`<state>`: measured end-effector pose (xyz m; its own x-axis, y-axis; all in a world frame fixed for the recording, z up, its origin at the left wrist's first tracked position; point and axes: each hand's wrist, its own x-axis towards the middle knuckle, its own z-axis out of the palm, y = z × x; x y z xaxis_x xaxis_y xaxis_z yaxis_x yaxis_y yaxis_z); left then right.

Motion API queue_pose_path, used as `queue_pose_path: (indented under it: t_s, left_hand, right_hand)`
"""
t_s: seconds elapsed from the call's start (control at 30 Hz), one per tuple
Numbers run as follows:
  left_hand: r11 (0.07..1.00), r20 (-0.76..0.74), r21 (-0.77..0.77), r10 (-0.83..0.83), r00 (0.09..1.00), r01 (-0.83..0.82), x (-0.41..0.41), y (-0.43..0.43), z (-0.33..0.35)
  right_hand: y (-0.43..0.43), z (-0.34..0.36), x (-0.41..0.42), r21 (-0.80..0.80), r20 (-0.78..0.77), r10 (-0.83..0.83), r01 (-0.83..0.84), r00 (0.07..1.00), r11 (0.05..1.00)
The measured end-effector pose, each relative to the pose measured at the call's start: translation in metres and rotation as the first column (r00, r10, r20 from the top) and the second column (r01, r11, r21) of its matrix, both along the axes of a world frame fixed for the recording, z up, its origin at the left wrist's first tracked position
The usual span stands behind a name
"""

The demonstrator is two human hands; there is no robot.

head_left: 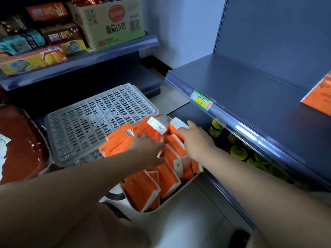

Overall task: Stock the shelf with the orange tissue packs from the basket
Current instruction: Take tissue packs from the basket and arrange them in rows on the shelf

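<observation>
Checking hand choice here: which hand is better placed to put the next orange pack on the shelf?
Right. The right hand is on the shelf side, fingers round an orange pack; the left hand is farther from it, over the basket.

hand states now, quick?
Left hand: down among the packs in the basket, grip cannot be told.
Right hand: grips one orange tissue pack.

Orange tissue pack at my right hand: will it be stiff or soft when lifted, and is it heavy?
Probably light for its size: the right hand grips the orange tissue pack alone. Its flat, boxy sides suggest it will not roll. The smooth wrapper may be a little slippery.
</observation>
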<state>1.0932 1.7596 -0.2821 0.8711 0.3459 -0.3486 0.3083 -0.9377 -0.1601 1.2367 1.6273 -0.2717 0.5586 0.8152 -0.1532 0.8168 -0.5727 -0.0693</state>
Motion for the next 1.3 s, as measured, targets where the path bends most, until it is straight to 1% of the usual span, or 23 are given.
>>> queue_pose_path:
  t_s: [0.1,0.17,0.23,0.33,0.43,0.53,0.6,0.7,0.77,0.8,0.87,0.93,1.03,1.07,1.1,1.2,1.23,1.3]
  left_hand:
    - [0.998,-0.012,-0.046,0.036,0.999,-0.037,-0.001,0.004,-0.004]
    - [0.998,0.019,-0.054,0.041,0.999,-0.040,0.001,0.003,-0.006]
    - [0.995,0.068,-0.084,0.053,0.996,-0.047,0.002,0.003,-0.009]
    - [0.986,0.157,-0.148,0.102,0.982,-0.079,0.001,0.007,-0.014]
    - [0.972,0.256,-0.207,0.165,0.952,-0.112,0.001,0.011,-0.019]
    - [0.965,0.320,-0.210,0.221,0.921,-0.158,0.002,0.010,-0.020]
    - [0.949,0.356,-0.241,0.282,0.891,-0.204,0.003,0.008,-0.014]
    - [0.921,0.423,-0.312,0.355,0.833,-0.234,0.003,0.007,0.003]
    - [0.895,0.456,-0.361,0.415,0.788,-0.262,0.003,0.007,0.018]
    - [0.881,0.463,-0.379,0.444,0.767,-0.281,0.002,0.006,0.026]
    - [0.848,0.469,-0.423,0.506,0.724,-0.319,0.001,0.004,0.042]
    - [0.822,0.479,-0.467,0.545,0.688,-0.326,-0.003,0.002,0.057]
    - [0.802,0.531,-0.542,0.558,0.638,-0.250,-0.011,0.000,0.070]
    - [0.773,0.536,-0.600,0.580,0.613,-0.205,-0.013,-0.001,0.072]
    - [0.721,0.524,-0.675,0.618,0.585,-0.157,-0.015,-0.003,0.075]
    - [0.493,0.435,-0.870,0.759,0.484,0.009,-0.014,-0.010,0.077]
    - [0.428,0.408,-0.901,0.789,0.460,0.064,-0.013,-0.014,0.079]
    - [0.366,0.389,-0.920,0.813,0.434,0.140,-0.009,-0.022,0.080]
  right_hand:
    - [0.000,-0.013,0.010,0.044,0.004,0.027,-0.027,1.000,0.999]
    - [0.002,-0.018,0.017,0.099,0.004,0.053,-0.053,0.999,0.994]
    - [0.004,-0.019,0.022,0.159,-0.003,0.062,-0.061,0.998,0.985]
    - [0.007,-0.019,0.024,0.266,-0.041,0.038,-0.026,0.998,0.964]
    - [0.007,-0.020,0.021,0.318,-0.065,0.031,-0.009,0.997,0.948]
    - [0.006,-0.015,0.022,0.418,-0.144,-0.018,0.078,0.989,0.905]
    - [0.007,-0.005,0.022,0.504,-0.251,-0.044,0.169,0.967,0.847]
    - [0.006,0.015,0.025,0.552,-0.454,-0.046,0.321,0.890,0.770]
    - [0.005,0.026,0.027,0.591,-0.548,-0.025,0.408,0.836,0.696]
    - [0.004,0.031,0.029,0.592,-0.609,-0.009,0.462,0.793,0.661]
    - [0.001,0.039,0.030,0.547,-0.727,0.009,0.572,0.687,0.611]
    - [-0.001,0.045,0.033,0.512,-0.804,0.034,0.662,0.594,0.547]
    - [-0.008,0.055,0.036,0.459,-0.878,0.097,0.768,0.469,0.447]
    - [-0.012,0.059,0.037,0.440,-0.892,0.109,0.788,0.438,0.430]
    - [-0.016,0.061,0.038,0.420,-0.904,0.119,0.801,0.411,0.426]
    - [-0.027,0.069,0.041,0.372,-0.928,0.139,0.836,0.346,0.402]
    - [-0.030,0.071,0.042,0.357,-0.934,0.127,0.849,0.335,0.389]
    - [-0.036,0.075,0.043,0.303,-0.952,0.087,0.877,0.292,0.372]
